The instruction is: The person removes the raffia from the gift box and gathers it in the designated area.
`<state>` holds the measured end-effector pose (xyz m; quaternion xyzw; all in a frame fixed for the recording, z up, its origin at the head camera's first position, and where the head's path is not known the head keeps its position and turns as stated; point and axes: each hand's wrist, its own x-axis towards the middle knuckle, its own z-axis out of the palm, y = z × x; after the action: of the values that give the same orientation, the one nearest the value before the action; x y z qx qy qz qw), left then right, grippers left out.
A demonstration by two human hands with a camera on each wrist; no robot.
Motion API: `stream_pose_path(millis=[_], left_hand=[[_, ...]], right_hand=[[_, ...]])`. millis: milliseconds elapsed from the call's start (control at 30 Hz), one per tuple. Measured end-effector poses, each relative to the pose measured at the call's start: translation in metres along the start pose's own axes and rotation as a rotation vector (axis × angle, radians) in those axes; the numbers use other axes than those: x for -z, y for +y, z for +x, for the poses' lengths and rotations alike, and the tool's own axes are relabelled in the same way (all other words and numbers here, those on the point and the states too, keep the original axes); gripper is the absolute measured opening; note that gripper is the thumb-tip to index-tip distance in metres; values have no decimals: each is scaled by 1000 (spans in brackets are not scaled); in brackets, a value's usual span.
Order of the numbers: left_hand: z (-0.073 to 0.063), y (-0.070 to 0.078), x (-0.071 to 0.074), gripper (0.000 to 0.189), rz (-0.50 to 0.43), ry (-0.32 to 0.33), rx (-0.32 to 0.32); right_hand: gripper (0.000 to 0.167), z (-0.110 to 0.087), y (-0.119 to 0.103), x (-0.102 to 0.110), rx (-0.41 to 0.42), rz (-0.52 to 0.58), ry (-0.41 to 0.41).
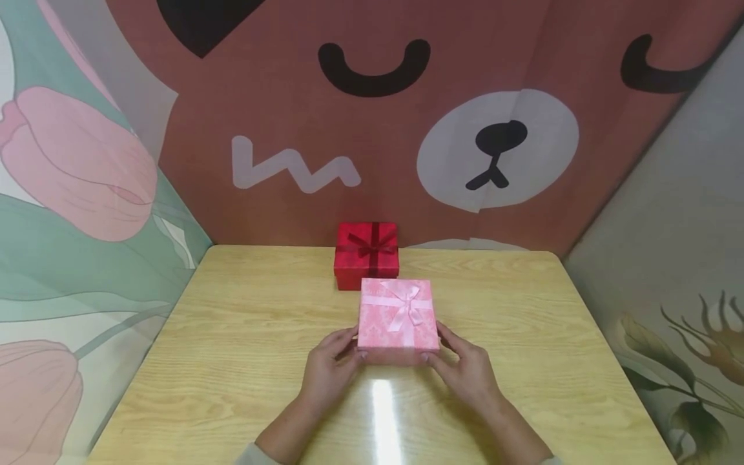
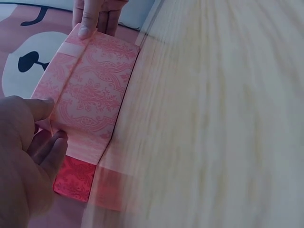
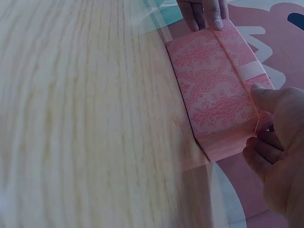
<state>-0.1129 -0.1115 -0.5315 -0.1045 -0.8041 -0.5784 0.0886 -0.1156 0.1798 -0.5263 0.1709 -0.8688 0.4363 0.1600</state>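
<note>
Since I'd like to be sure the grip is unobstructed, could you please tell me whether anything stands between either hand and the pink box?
Nothing visible does: the left hand and right hand hold the pink box directly, one at each side. The red box stands beyond it, away from both hands.

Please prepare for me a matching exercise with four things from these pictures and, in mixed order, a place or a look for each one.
Things
1. Pink box
2. Red box
3. Table
4. Bear face

Places and looks
A. Yellowish, with a wood grain
B. Printed large on the upright surface behind the tabletop
C. In the grip of the left hand and the right hand
D. Standing by itself near the far edge of the tabletop

Right pairs: 1-C, 2-D, 3-A, 4-B
</note>
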Motion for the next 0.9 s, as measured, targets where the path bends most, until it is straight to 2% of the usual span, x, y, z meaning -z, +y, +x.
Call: stream_pose_path(millis=[300, 600, 900], left_hand=[[1, 5, -1, 49, 46, 17, 2], [3, 10, 1, 49, 50, 41, -94], [6, 20, 6, 48, 60, 51, -133]], right_hand=[[66, 2, 0, 2, 12, 2, 7], [64, 7, -7, 7, 27, -29, 49], [64, 11, -14, 10, 56, -43, 72]])
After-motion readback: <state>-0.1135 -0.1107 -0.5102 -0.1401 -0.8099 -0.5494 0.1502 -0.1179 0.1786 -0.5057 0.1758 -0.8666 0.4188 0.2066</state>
